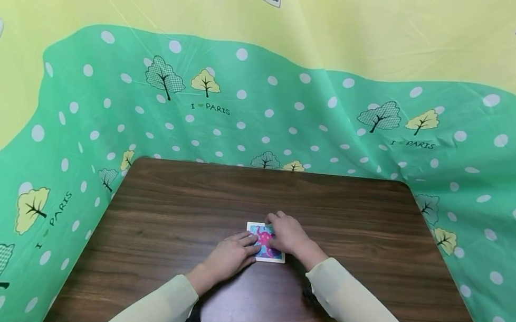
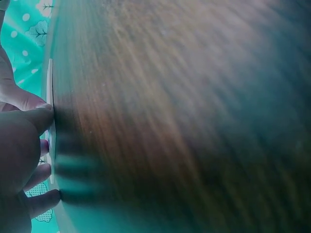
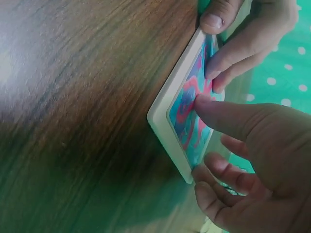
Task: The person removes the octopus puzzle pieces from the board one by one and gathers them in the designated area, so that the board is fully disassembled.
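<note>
A small square picture board (image 1: 265, 236) with a white rim lies flat on the table, showing a pink octopus-like figure on blue. My left hand (image 1: 229, 257) rests on its left part, fingers stretched over the picture and thumb at the near edge. From the right, my right hand (image 1: 291, 236) holds the board, its thumb on the picture and its other fingers bent at the edge. The right wrist view shows the board's thick white rim (image 3: 167, 128) and the right thumb pressing the picture. In the left wrist view the board (image 2: 50, 80) appears edge-on beside the left fingers.
The dark wood-grain table (image 1: 177, 194) extends around the board on every side. Behind it and along both sides hangs a green and yellow cloth (image 1: 270, 93) with dots, trees and lettering. Both forearms wear pale sleeves (image 1: 356, 305).
</note>
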`<state>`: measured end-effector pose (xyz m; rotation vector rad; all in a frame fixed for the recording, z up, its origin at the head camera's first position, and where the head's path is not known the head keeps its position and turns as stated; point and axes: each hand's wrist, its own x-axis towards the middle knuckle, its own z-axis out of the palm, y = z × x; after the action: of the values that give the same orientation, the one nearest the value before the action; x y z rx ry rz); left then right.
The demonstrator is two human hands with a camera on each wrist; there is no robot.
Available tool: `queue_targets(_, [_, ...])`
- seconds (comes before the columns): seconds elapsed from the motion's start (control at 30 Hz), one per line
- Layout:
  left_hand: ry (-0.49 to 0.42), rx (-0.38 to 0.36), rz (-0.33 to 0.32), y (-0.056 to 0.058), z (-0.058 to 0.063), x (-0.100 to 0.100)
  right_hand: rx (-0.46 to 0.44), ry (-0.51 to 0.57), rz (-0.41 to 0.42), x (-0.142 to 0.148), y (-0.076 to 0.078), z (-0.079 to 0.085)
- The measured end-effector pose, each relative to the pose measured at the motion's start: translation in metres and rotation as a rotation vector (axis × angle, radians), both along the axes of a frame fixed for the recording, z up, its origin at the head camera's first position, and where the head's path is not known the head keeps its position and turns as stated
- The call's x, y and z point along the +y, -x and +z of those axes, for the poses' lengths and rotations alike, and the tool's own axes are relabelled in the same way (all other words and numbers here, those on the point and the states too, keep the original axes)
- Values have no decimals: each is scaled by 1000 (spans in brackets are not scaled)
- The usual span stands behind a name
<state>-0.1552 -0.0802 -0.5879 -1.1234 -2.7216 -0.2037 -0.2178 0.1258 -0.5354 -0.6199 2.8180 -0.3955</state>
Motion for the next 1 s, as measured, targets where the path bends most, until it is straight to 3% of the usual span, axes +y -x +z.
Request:
queue_targets(0.4, [-6,13,6,0,1,0,-101,69,-49,1,7,-4])
queue_targets(0.73, [5,5,12,-2,0,0,-118,94,-55,6,12,-7])
queue_targets(1.0, [21,-1,21,-1,1,0,-74,87,-11,7,15,-4])
